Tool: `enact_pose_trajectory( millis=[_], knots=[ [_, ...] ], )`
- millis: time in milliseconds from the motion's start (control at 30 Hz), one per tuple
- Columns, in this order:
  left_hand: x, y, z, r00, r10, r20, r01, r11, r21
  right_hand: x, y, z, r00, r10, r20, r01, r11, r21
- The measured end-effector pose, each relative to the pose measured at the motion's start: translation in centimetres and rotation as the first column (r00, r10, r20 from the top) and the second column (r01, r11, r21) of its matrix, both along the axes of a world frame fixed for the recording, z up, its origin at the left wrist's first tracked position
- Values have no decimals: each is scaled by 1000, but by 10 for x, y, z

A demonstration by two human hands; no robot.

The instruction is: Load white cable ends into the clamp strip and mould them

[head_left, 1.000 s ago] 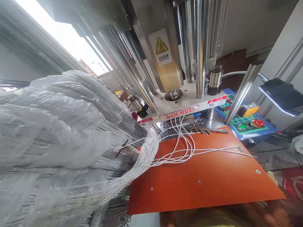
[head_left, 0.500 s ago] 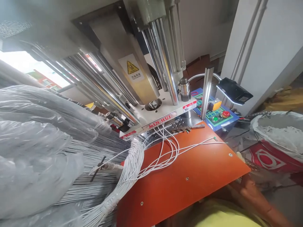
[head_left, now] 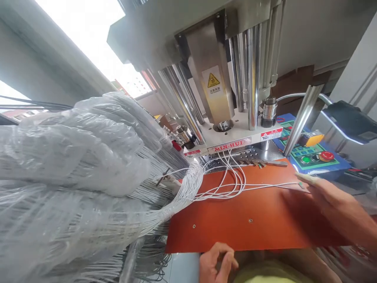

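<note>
My left hand (head_left: pixel 217 262) is at the near edge of the orange board (head_left: pixel 250 236), its fingers loosely curled, thumb a little apart, nothing seen in it. Over the board's right side is my right hand (head_left: pixel 332 196), fingers stretched toward the left, pale covering on the fingertips. Those fingertips are close to the ends of white cables (head_left: pixel 273 185); contact is unclear. A thick bundle of white cables (head_left: pixel 190 186) bends over the board's left part, and several loops run under the press plate labelled MIN-HUI (head_left: pixel 229 145).
Steel columns (head_left: pixel 253 78) of the press rise behind the board. Thin metal pieces (head_left: pixel 265 162) lie by its base. To the right are a blue control panel (head_left: pixel 321 159) with a red button and a black lamp (head_left: pixel 350 120). Plastic-wrapped cables (head_left: pixel 73 157) fill the left.
The view has swung left, so the press appears further right. My left hand has come into view at the bottom, and my right hand has risen over the board beside the cable ends.
</note>
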State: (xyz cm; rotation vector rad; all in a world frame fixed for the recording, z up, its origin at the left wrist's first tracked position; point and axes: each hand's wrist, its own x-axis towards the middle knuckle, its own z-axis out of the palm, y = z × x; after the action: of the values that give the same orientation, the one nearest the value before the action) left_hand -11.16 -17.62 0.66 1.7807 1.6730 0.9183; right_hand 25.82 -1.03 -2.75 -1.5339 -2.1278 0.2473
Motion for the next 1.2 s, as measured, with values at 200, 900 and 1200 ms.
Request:
enact_pose_trajectory(
  millis=[200, 900, 1200],
  knots=[
    [-1, 136, 16, 941, 72, -331, -10, 983, 186, -114, 124, 4, 891, 280, 357, -283, 958, -46],
    [-51, 265, -15, 894, -73, -443, 25, 993, -114, -71, 139, -37, 968, 216, 129, -206, 975, -85],
    [-80, 256, -1, 925, -320, -207, 269, 933, -240, -70, 113, -17, 958, 97, 270, -74, 993, -95]
  ],
)
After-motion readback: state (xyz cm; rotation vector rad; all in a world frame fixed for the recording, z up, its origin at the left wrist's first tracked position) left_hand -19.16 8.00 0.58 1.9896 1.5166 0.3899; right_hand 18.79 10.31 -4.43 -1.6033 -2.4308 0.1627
